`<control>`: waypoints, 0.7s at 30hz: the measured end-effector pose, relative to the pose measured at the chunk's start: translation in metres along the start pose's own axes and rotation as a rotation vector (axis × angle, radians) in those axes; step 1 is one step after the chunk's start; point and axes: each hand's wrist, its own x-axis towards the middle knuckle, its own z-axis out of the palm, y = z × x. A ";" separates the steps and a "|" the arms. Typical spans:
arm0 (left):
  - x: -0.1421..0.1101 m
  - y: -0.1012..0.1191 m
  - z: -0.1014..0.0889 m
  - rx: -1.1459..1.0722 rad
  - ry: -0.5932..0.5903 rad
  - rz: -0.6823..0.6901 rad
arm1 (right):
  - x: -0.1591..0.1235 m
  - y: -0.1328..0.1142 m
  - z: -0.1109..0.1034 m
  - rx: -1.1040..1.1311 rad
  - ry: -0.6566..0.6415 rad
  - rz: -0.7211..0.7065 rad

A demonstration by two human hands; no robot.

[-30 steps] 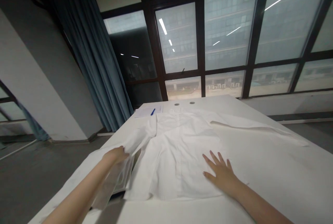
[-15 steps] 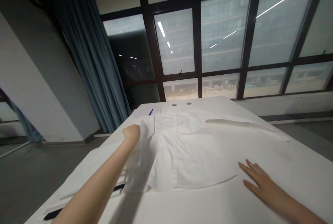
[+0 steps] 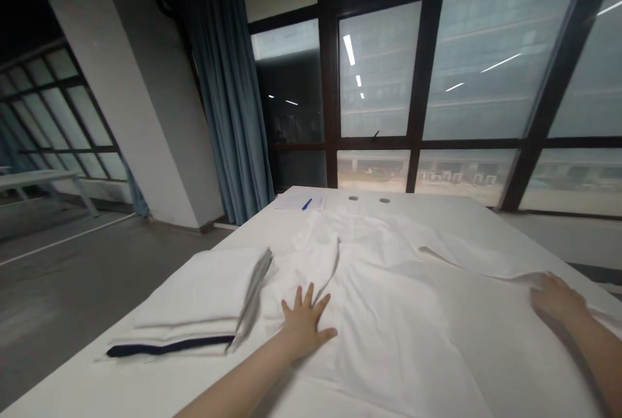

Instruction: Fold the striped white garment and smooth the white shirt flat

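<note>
A white shirt [image 3: 389, 288] lies spread on the white table [image 3: 87, 385], one sleeve stretching out to the right. My left hand [image 3: 304, 317] rests flat on the shirt's left half, fingers spread. Near the table's right edge my right hand [image 3: 556, 298] lies on the end of the right sleeve [image 3: 486, 262], fingers curled over the cloth; whether it grips the cloth I cannot tell.
A stack of folded white garments [image 3: 204, 304] with a dark edge lies left of the shirt. A sheet of paper with a blue pen [image 3: 306, 203] sits at the table's far end. Beyond stand large windows, a blue curtain [image 3: 233, 94] and a grey pillar.
My left hand came down from the shirt's left sleeve, now folded over the front, and lies flat on the shirt. My right hand moved out right to the other sleeve.
</note>
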 end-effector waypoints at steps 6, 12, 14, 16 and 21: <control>0.039 -0.016 -0.011 0.056 0.103 -0.092 | 0.047 -0.225 -0.015 0.234 0.060 -0.449; 0.017 -0.024 -0.002 0.099 0.136 0.035 | -0.063 -0.405 -0.001 0.244 -0.460 -0.797; -0.006 -0.026 0.000 0.114 0.190 0.115 | -0.101 -0.420 0.007 0.231 -0.639 -0.802; -0.031 -0.034 -0.006 0.100 0.262 0.211 | -0.128 -0.418 0.006 0.222 -0.717 -0.755; -0.078 -0.110 -0.055 -0.031 0.591 0.129 | -0.182 -0.363 -0.023 0.048 -0.723 -0.346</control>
